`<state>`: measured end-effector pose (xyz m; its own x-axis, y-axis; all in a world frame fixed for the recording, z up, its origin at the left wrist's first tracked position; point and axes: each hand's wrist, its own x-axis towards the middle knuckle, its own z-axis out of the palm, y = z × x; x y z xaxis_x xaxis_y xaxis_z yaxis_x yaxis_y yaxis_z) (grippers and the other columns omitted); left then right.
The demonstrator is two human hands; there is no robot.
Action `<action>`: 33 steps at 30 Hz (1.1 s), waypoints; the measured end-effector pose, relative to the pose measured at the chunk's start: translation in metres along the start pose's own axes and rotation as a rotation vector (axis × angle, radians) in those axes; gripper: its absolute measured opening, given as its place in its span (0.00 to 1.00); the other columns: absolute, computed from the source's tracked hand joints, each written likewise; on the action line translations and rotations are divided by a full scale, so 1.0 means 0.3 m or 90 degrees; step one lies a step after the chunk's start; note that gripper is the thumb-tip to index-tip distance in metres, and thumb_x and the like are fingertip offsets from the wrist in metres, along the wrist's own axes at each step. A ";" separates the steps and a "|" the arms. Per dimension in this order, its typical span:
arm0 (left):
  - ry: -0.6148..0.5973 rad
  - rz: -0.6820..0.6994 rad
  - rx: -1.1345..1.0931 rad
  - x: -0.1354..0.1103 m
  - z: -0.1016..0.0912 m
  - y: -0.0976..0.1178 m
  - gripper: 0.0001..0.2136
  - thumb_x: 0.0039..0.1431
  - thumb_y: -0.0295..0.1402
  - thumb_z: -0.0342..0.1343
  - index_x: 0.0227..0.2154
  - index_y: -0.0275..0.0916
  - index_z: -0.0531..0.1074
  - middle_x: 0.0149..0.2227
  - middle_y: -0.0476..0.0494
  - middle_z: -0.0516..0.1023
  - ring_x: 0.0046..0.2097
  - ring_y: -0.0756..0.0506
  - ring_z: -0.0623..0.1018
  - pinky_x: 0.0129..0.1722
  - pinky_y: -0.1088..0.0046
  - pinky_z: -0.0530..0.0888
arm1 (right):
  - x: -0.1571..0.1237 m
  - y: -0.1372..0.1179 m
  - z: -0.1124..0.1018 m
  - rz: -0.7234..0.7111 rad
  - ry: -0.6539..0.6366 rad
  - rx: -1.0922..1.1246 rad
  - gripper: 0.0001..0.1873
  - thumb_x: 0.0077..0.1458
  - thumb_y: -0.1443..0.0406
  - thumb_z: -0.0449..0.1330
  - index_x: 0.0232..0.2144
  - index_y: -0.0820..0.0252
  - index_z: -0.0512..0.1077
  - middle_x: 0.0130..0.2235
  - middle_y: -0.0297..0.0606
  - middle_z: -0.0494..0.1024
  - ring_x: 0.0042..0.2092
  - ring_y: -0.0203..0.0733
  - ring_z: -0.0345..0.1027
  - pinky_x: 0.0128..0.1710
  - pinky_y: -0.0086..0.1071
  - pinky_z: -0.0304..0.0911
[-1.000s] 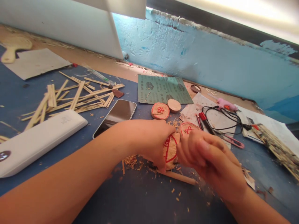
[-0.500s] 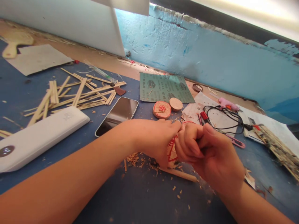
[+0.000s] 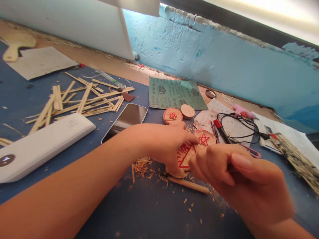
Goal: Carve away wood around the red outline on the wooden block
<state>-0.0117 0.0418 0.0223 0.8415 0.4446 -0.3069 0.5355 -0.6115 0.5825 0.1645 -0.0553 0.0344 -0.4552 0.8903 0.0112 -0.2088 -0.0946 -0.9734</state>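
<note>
The left hand [image 3: 164, 146] holds a wood disc [image 3: 185, 156] with red marks on edge over the bench [image 3: 154, 212], its grip closed around the largely hidden rim. The right hand [image 3: 239, 179] is fisted against the disc's near edge; whatever that grip holds is hidden.

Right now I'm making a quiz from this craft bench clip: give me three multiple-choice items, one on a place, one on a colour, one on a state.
1. Where does the phone lie?
A. Between the white power bank and the wood discs
B. On the sandpaper sheet
C. Under the cable

2. What colour are the lines on the wood disc?
A. Blue
B. Red
C. Black

3. How is that disc held?
A. Flat on the table
B. Gripped in the left hand, with the right hand closed beside it
C. Stacked on another

Answers: A, it sits between them; B, a red triangle shows; B, left fingers wrap it.
</note>
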 end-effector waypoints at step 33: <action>-0.048 0.037 -0.014 0.014 -0.016 -0.014 0.46 0.44 0.49 0.69 0.68 0.51 0.60 0.62 0.40 0.70 0.52 0.35 0.78 0.46 0.64 0.75 | 0.022 0.115 0.016 -0.100 0.075 0.127 0.28 0.67 0.50 0.50 0.18 0.54 0.50 0.17 0.26 0.44 0.17 0.33 0.35 0.15 0.32 0.40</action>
<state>-0.0109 0.0494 0.0221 0.8747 0.3580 -0.3268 0.4844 -0.6204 0.6168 0.1501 -0.0547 0.0019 -0.3015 0.9458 0.1206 -0.4406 -0.0260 -0.8973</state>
